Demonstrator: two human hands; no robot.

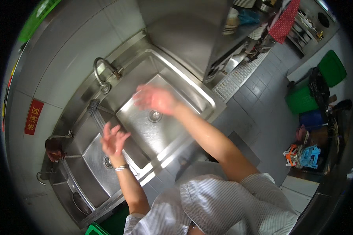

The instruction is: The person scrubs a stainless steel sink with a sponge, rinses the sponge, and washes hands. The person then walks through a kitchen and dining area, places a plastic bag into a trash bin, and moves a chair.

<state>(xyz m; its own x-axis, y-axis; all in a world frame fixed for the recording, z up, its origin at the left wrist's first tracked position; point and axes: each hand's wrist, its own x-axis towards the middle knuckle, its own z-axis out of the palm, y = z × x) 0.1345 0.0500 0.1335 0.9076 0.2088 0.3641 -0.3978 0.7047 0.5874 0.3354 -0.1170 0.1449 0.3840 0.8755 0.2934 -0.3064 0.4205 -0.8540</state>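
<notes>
Both my hands are bare and look wet, held above a stainless steel sink with several basins. My right hand (157,100), blurred by motion, hovers over the right basin (144,132) near its drain strainer (155,116), fingers spread and holding nothing. Over the divider by the middle basin (95,161) is my left hand (114,139), its fingers apart and slightly curled, also holding nothing. A metal-banded watch or bracelet (121,167) circles my left wrist. Behind the right basin a curved gooseneck faucet (101,69) rises from the back ledge. A thin sheet of water lies on the right basin's floor.
A dark scrubbing brush (93,106) rests on the divider. A reddish-brown cloth (54,149) hangs by another faucet (58,135). To the right stand a tall steel panel (182,32) and shelves with stacked bowls (230,22). A green bin (302,100) stands across the tiled floor (253,117).
</notes>
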